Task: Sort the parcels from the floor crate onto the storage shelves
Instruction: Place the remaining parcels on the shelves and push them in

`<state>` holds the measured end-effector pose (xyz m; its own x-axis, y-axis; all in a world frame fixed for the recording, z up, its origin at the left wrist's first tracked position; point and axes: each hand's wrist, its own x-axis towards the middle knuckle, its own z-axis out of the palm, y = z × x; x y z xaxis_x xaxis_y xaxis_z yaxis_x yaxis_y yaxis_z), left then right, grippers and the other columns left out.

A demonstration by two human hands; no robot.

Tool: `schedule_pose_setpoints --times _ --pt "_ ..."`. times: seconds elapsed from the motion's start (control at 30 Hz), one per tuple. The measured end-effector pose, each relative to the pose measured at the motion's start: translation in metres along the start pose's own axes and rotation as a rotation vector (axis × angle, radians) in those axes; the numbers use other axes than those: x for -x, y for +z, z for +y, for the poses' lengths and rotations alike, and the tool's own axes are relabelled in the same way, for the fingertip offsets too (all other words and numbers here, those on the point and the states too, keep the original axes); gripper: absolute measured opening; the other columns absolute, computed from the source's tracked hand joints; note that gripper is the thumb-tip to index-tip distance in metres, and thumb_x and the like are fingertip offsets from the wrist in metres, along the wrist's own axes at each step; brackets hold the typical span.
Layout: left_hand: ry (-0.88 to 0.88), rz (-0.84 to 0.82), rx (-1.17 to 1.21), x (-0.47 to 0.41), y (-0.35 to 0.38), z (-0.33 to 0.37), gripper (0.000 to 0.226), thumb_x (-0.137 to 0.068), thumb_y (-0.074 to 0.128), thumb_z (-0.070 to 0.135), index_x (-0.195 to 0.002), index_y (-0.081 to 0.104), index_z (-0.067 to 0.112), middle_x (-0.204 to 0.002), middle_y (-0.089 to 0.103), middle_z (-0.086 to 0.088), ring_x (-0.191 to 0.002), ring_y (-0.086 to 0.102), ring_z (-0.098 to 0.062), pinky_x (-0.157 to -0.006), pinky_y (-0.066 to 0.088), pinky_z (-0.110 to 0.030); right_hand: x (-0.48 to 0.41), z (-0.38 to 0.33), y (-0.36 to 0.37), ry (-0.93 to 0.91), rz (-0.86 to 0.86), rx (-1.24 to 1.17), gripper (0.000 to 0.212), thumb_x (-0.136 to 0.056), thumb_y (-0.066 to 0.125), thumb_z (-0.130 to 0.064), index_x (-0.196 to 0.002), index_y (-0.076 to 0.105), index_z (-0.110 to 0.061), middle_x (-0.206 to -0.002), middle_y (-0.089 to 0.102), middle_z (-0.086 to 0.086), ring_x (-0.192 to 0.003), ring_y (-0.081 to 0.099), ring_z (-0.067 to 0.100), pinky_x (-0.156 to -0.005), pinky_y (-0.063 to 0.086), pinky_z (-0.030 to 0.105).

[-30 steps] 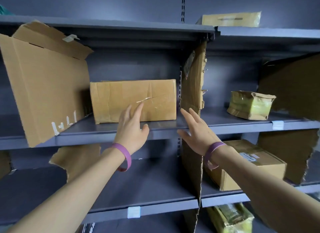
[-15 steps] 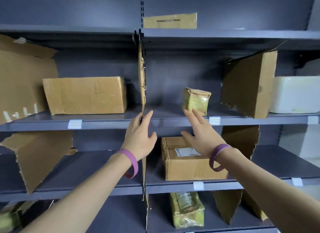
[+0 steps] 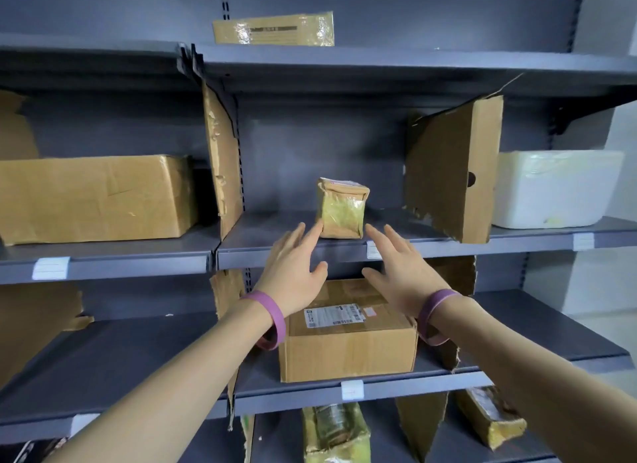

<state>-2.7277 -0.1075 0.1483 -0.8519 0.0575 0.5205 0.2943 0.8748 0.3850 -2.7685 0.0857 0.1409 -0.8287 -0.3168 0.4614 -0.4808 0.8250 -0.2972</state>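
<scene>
Shelved: several parcels, small parcel [image 3: 342, 208] among them.
Hands: left [image 3: 294, 269], right [image 3: 401, 271] spread, empty.
Crate: unseen.

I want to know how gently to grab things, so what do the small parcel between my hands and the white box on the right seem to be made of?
The small parcel looks like cardboard wrapped in glossy yellowish tape or film: it shines and wrinkles. The white box looks like foam, possibly polystyrene, under clear wrap: matte white with rounded edges and faint sheen.
</scene>
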Motion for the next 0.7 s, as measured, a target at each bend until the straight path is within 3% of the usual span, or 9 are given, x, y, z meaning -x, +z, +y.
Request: schedule_pose_setpoints --times 0.2,0.37,0.5,0.7 --pt "0.057 0.023 0.006 -0.041 0.027 -0.009 0.063 -0.099 0.04 0.029 -0.152 0.007 0.031 -0.16 0.012 -0.006 -0.147 0.009 -0.022 -0.119 0.003 -0.039 -0.033 0.015 0.003 -0.024 -0.004 0.057 0.065 -0.098 0.044 -0.04 -0.15 0.006 -0.039 -0.161 0.006 0.004 -0.148 0.008 0.029 -0.116 0.021 0.043" --pt "0.103 0.049 -0.093 -0.052 0.039 -0.011 0.061 -0.099 0.038 0.03 -0.152 0.008 0.029 -0.158 0.02 0.0 -0.144 0.018 -0.02 -0.118 0.004 -0.042 -0.053 0.027 0.005 -0.149 -0.023 0.125 0.059 -0.098 0.037 -0.047 -0.149 0.007 -0.044 -0.16 0.014 0.007 -0.147 0.012 0.032 -0.117 0.018 0.043" --pt "0.083 0.047 -0.165 -0.06 0.037 -0.01 0.061 -0.098 0.038 0.027 -0.152 0.008 0.029 -0.153 0.032 0.001 -0.14 0.027 -0.019 -0.117 0.003 -0.044 -0.067 0.031 0.005 -0.286 0.03 0.122 0.06 -0.098 0.042 -0.044 -0.151 0.015 -0.036 -0.152 0.034 0.003 -0.136 0.03 0.029 -0.111 0.028 0.04" --pt "-0.024 -0.049 -0.209 -0.08 0.035 -0.005 0.06 -0.099 0.035 0.024 -0.152 0.008 0.025 -0.14 0.047 -0.004 -0.134 0.035 -0.024 -0.117 0.009 -0.046 -0.09 0.038 0.005 -0.353 -0.068 0.05 0.061 -0.097 0.043 -0.043 -0.151 0.017 -0.029 -0.149 0.035 0.0 -0.133 0.032 0.024 -0.107 0.03 0.036"
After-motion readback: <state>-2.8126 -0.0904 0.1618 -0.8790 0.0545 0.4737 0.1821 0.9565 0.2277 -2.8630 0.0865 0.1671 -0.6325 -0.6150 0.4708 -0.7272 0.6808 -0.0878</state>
